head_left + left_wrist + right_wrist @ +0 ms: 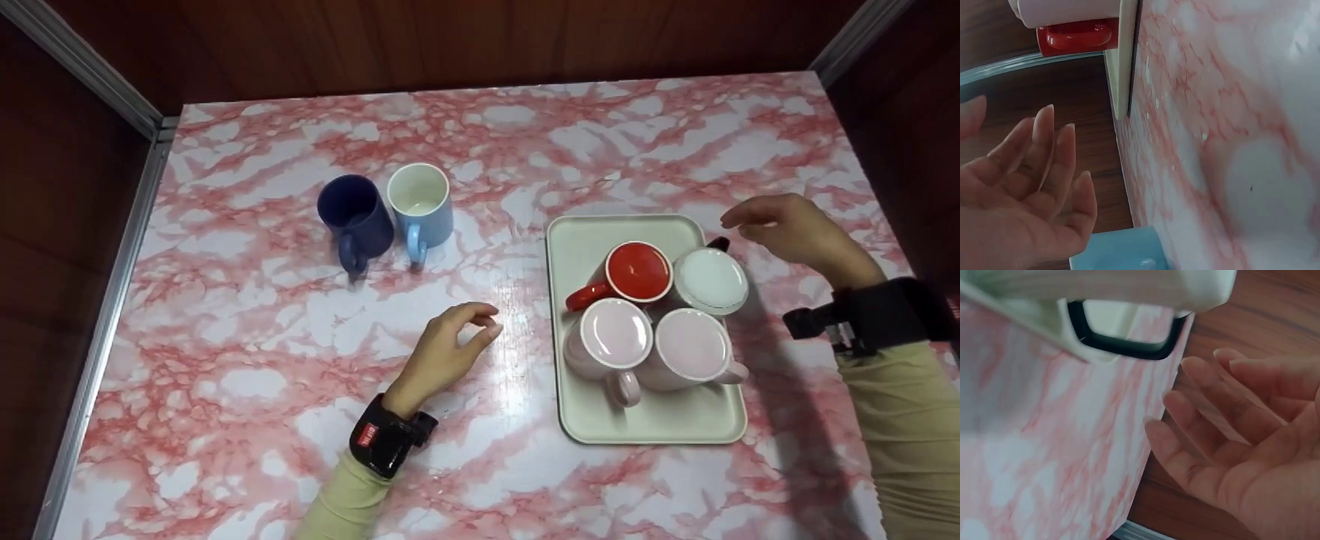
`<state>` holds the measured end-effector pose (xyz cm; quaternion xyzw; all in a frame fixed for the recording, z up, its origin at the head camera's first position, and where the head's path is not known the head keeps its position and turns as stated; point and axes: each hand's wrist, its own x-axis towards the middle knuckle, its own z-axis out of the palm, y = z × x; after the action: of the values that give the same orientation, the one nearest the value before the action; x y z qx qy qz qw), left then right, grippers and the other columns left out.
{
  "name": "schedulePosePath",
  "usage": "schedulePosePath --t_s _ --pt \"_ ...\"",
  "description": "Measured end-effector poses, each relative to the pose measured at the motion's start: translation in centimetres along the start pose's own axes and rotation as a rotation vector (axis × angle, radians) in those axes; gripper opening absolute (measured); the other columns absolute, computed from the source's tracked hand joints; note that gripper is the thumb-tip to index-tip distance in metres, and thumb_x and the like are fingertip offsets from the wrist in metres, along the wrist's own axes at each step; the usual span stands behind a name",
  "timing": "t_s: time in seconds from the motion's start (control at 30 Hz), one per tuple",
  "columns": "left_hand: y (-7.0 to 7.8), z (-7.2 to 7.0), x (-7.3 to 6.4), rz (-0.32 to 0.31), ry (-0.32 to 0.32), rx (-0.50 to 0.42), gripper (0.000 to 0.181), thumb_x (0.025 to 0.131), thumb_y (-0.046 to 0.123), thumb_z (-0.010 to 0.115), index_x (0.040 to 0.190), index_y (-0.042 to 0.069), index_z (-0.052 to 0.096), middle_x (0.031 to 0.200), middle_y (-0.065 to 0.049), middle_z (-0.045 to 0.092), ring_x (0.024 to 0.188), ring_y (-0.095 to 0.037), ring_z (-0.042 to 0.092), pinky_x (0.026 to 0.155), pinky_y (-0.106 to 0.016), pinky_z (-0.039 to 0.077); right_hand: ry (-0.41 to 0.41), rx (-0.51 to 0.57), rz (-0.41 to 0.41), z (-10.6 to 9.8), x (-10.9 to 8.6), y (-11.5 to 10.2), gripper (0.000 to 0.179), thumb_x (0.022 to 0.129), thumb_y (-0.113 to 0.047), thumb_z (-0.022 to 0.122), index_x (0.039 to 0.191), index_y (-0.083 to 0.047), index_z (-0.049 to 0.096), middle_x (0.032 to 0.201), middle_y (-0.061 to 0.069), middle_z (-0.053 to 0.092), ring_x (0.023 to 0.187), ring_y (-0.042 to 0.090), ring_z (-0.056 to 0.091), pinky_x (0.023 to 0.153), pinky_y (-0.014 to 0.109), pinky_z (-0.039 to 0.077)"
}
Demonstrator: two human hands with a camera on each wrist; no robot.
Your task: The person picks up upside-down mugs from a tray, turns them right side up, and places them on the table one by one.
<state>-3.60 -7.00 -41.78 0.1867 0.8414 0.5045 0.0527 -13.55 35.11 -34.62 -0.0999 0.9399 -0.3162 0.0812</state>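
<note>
On the pale rectangular tray (652, 424) stand two pale pink mugs, a left one (616, 334) and a right one (694, 345), a red mug (637, 271) and a white mug (711, 281) with a dark handle (1129, 347). My right hand (787, 229) hovers beyond the white mug, fingers loosely bent and holding nothing. Left of the tray, my left hand (450, 352) is above the table, relaxed, thumb and fingers apart with nothing between them. A light blue mug (431, 221) and a dark blue mug (367, 229) stand together at the left.
The table (247, 382) has a red and white marbled top. Dark wood panels (480, 45) rise behind it and at both sides, with metal strips (112, 300) along the corners. The right pink mug's handle (735, 373) reaches over the tray's right rim.
</note>
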Motion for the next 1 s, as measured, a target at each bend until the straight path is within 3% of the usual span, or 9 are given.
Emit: schedulePosePath --t_s 0.1,0.23,0.33,0.47,0.7,0.8,1.0 --pt "0.2 0.0 -0.1 0.052 -0.032 0.088 0.028 0.091 0.024 0.058 0.111 0.005 0.059 0.098 -0.004 0.061 0.099 -0.02 0.053 0.089 -0.043 0.036 -0.02 -0.042 -0.086 0.2 -0.2 0.6 0.016 0.084 0.002 0.058 0.098 0.002 0.066 0.093 0.012 0.064 0.083 -0.01 0.048 0.069 0.01 0.037" --pt "0.2 0.1 -0.3 0.124 -0.053 0.194 0.025 0.089 0.023 0.06 0.108 0.007 0.06 0.097 -0.004 0.061 0.098 -0.02 0.053 0.082 -0.043 0.034 -0.037 -0.065 -0.226 0.5 -0.3 1.5 0.019 0.081 0.01 0.057 0.095 0.003 0.067 0.09 0.005 0.066 0.081 -0.006 0.052 0.067 0.01 0.039" --pt "0.1 0.2 -0.5 0.177 -0.045 0.271 0.023 0.088 0.022 0.062 0.105 0.006 0.061 0.096 -0.005 0.061 0.095 -0.022 0.054 0.079 -0.043 0.034 -0.031 -0.065 -0.269 0.7 -0.3 1.9 0.023 0.078 0.015 0.054 0.094 0.003 0.067 0.087 -0.002 0.067 0.075 -0.003 0.055 0.061 0.011 0.04" --pt "0.0 0.4 -0.7 0.211 -0.032 0.379 0.024 0.087 0.024 0.063 0.103 0.006 0.061 0.096 -0.004 0.061 0.095 -0.022 0.054 0.079 -0.043 0.034 -0.011 -0.035 -0.309 1.1 -0.3 2.4 0.03 0.075 0.021 0.052 0.097 0.005 0.065 0.086 0.002 0.067 0.071 -0.003 0.057 0.057 0.012 0.042" --pt "-0.3 0.6 -1.0 0.253 -0.035 0.493 0.023 0.087 0.025 0.062 0.102 0.007 0.061 0.093 -0.002 0.06 0.094 -0.021 0.053 0.08 -0.044 0.034 0.028 -0.051 -0.433 2.0 -0.1 3.4 0.036 0.067 0.025 0.062 0.097 0.005 0.066 0.081 0.008 0.066 0.074 -0.003 0.056 0.065 0.008 0.042" --pt "-0.5 0.7 -1.1 0.266 -0.023 0.511 0.022 0.087 0.025 0.062 0.101 0.008 0.061 0.092 -0.002 0.06 0.093 -0.02 0.053 0.08 -0.043 0.034 0.017 -0.053 -0.445 2.2 -0.1 3.5 0.038 0.064 0.024 0.066 0.097 0.005 0.065 0.083 0.011 0.066 0.076 -0.003 0.056 0.067 0.009 0.043" --pt "-0.6 0.8 -1.2 0.26 -0.03 0.52 0.021 0.087 0.023 0.062 0.1 0.007 0.062 0.092 -0.002 0.06 0.092 -0.021 0.053 0.079 -0.042 0.035 0.025 -0.073 -0.386 2.6 0.1 3.5 0.031 0.068 0.019 0.066 0.095 0.003 0.066 0.083 0.012 0.066 0.077 -0.007 0.054 0.068 0.009 0.041"
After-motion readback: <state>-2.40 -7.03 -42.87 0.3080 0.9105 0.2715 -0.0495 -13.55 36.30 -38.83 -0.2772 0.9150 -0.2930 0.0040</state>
